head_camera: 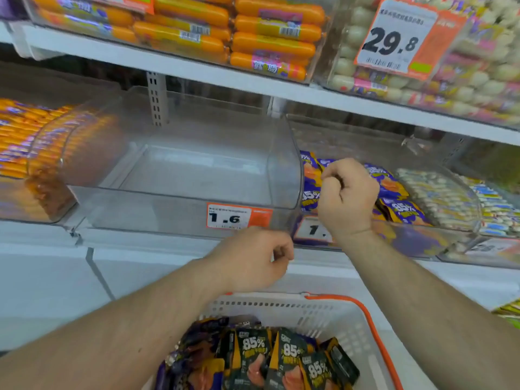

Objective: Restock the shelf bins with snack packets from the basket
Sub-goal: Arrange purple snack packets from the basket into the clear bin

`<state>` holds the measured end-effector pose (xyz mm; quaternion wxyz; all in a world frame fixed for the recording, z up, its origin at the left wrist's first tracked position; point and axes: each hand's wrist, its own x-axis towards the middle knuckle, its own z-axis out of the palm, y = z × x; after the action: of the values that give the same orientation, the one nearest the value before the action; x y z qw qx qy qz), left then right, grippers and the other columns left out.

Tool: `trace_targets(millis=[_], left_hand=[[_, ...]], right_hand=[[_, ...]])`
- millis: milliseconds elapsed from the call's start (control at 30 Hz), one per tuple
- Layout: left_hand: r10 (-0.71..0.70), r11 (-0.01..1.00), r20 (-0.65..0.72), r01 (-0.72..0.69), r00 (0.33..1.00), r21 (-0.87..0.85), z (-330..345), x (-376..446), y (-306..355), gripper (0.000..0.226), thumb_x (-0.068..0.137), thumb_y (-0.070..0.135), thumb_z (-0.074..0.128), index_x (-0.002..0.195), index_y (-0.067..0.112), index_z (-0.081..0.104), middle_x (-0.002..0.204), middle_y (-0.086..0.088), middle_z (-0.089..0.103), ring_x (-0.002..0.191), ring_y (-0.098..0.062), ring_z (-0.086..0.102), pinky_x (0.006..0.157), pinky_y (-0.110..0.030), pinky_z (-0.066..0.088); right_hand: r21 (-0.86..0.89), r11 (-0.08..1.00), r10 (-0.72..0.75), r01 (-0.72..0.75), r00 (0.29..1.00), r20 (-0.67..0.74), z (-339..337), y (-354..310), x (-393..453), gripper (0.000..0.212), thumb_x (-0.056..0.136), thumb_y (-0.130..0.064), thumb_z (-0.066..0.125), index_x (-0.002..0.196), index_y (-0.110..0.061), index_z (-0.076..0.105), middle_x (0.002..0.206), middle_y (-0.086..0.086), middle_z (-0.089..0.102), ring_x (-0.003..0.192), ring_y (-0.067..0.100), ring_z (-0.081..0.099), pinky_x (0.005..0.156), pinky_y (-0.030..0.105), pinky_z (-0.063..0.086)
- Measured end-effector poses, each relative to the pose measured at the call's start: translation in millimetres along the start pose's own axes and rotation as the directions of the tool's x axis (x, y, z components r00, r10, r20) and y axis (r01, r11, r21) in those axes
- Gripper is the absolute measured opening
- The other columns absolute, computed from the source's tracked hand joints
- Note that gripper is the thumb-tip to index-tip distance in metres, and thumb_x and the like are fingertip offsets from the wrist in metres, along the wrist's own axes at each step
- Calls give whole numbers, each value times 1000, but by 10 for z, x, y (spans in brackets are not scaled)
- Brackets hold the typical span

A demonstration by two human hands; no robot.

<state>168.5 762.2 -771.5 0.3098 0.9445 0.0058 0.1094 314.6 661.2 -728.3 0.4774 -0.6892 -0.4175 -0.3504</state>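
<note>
A white basket [284, 308] with an orange handle sits at the bottom, holding black and purple snack packets [284, 358] marked 85%. Straight ahead on the shelf stands a clear bin [197, 175] with nothing in it and a 1.6 price tag. The bin to its right holds purple 85% packets [399, 209]. My right hand [347, 198] hovers over that bin's front with fingers curled, holding nothing that I can see. My left hand [253, 257] hangs below the empty bin's front edge, fingers loosely curled, holding nothing.
Orange sausage sticks [25, 136] fill the bin on the left. The upper shelf [253, 80] carries orange sausages and a 29.8 price sign [394, 38]. Bins of pale wrapped snacks [439, 195] stand at the far right.
</note>
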Motion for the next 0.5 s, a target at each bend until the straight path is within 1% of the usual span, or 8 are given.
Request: trace_targets(millis=[67,167,233,267,333,400,467,500], left_hand=[[-122,987,290,86,949,133,72,-111,-117,21,90,23,57,108,27,68,105,10,68,95,-10,60,84,-25,47],[-278,945,622,93,732,313,163,-270,-284,21,93,34,53,107,23,63,108,2,63,97,-21,58,88,-32,48],[-330,924,696,66,638,378,187,-362,-326,21,95,32,52,94,12,59,91,-5,58,79,-25,53,72,-34,44],[-349,918,703,74,620,390,181,-400,-330,21,95,29,51,87,10,56,80,-6,53,69,-23,48,64,-34,38],[-363,911,695,80,621,405,157,-455,-335,21,93,23,51,76,11,49,65,-4,42,56,-20,36,57,-32,29],[-370,907,683,86,630,412,145,-494,-367,23,92,21,51,71,13,45,61,-3,37,53,-20,31,57,-33,28],[-400,892,674,95,621,442,143,-541,-406,21,94,24,50,77,11,51,69,-5,46,58,-21,40,59,-34,33],[-414,885,677,97,609,455,145,-561,-424,21,95,27,49,89,8,58,80,-6,55,68,-22,51,64,-35,39]], right_hand=[[90,996,-17,12,998,57,-26,-145,-395,20,70,-8,39,58,-1,53,57,7,50,59,19,42,57,31,32],[204,914,323,-352,932,162,59,-181,-1140,23,74,-14,40,61,-1,56,59,-4,50,61,14,44,60,29,37],[71,797,548,-599,768,331,165,-157,-1637,25,78,-15,43,64,1,55,60,5,52,62,19,45,60,32,37],[-50,761,596,-646,666,448,210,-152,-1868,26,81,-15,43,66,3,54,62,13,52,63,23,46,59,35,37],[-256,714,622,-651,423,659,309,-194,-2258,27,89,-13,46,72,4,56,67,22,53,61,28,44,57,38,35],[-378,657,627,-653,195,754,390,-282,-2538,27,95,-14,46,82,4,60,71,24,57,58,25,42,55,34,33],[-485,609,635,-628,20,772,477,-344,-2781,26,97,-21,45,91,-8,67,79,13,66,61,21,52,58,31,42],[-536,596,640,-598,-50,767,516,-370,-2892,22,96,-23,46,93,-19,67,84,5,68,69,21,58,67,34,49]])
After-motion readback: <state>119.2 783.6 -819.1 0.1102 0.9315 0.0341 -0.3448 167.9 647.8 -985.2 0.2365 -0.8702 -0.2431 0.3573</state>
